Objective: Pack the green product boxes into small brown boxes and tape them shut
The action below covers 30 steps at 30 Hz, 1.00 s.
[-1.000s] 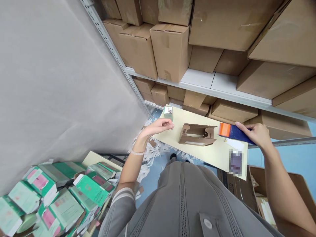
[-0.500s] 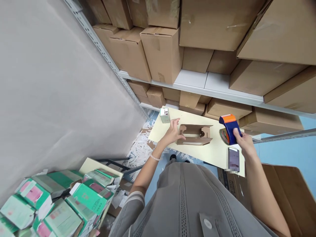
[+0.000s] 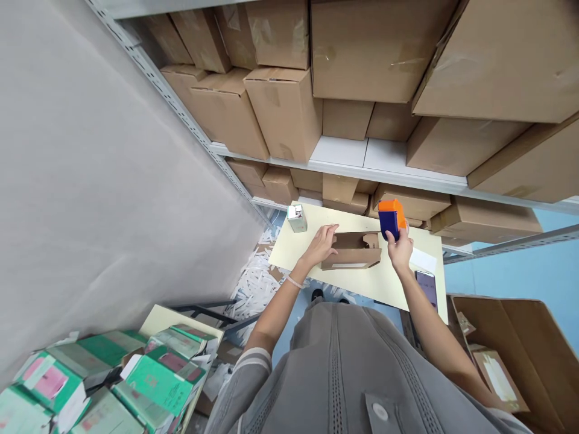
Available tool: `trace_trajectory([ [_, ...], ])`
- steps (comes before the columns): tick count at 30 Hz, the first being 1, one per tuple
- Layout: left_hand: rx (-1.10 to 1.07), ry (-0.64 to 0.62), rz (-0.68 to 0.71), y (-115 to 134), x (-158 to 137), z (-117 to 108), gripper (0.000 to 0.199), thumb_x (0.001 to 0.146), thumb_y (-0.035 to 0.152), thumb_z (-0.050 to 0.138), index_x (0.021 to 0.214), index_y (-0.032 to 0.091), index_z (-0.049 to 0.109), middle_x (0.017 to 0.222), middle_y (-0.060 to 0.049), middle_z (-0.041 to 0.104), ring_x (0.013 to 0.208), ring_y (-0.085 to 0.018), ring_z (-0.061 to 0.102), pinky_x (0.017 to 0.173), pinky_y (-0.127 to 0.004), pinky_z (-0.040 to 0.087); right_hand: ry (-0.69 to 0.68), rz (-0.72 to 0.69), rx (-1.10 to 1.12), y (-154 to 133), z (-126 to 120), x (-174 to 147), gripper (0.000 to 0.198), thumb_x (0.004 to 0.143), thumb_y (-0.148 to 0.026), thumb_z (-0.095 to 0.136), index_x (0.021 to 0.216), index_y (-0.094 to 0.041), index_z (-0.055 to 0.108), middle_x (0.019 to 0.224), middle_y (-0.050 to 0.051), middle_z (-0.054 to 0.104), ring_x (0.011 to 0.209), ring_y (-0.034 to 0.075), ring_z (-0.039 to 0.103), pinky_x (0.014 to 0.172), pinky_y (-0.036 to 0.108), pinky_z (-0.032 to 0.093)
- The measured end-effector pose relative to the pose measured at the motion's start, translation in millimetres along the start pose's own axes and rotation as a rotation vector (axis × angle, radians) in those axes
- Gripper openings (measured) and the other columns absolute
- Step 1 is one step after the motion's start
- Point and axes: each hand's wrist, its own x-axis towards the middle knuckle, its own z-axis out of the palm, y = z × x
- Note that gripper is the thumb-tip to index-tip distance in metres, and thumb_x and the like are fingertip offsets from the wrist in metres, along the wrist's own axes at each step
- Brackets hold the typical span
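A small open cardboard box [image 3: 350, 259] lies on the pale yellow table, with a white label on its near side. My left hand [image 3: 321, 244] is round the box's left end, fingers at the far side and thumb near the opening; the fingers hide that end. In my right hand [image 3: 400, 250] is a blue and orange tape dispenser [image 3: 389, 218], raised by the box's right end and apart from it. My fingers wrap its lower part. A small pale green carton [image 3: 297, 218] stands upright near the table's far left corner.
A phone [image 3: 426, 286] and a white sheet [image 3: 423, 260] lie on the table [image 3: 371, 286] at the right. Shelves of cardboard boxes [image 3: 283, 111] rise behind it. Green cartons [image 3: 156, 380] are piled at lower left, and a large open carton [image 3: 520, 337] stands at lower right.
My right hand has brought the tape dispenser left and turned it, close to the box's right end. My left hand has closed in on the box's left end. The view has shifted slightly.
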Motion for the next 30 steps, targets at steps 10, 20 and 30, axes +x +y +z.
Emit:
trace_trajectory([
  [10,0.017,-0.062,-0.096,2,-4,22,0.063,0.087,0.0,0.048,0.146,0.016,0.031,0.141,-0.019,0.043,0.125,-0.031,0.057,0.106,-0.046,0.048,0.013,0.082,-0.102,-8,19,-14,0.049,0.092,-0.048,0.041,0.115,-0.009,0.059,0.108,0.024,0.065,0.089,0.035,0.06,0.086,0.047,0.042],
  [20,-0.021,0.022,-0.06,9,1,26,0.054,0.089,0.012,0.057,0.14,0.021,0.041,0.134,-0.015,0.051,0.131,-0.031,0.051,0.112,-0.051,0.037,0.072,-0.096,-0.19,-8,38,-28,0.041,0.086,-0.037,0.056,0.117,-0.01,0.051,0.122,0.027,0.061,0.116,0.037,0.052,0.098,0.05,0.035],
  [30,-1.51,0.226,-0.311,19,60,22,0.027,0.089,0.046,0.066,0.087,0.021,0.059,0.098,-0.003,0.061,0.117,-0.025,0.06,0.101,-0.046,0.046,0.048,-0.119,-0.286,-7,42,-30,0.039,0.091,-0.038,0.049,0.114,-0.006,0.053,0.108,0.026,0.065,0.106,0.036,0.056,0.097,0.048,0.037],
])
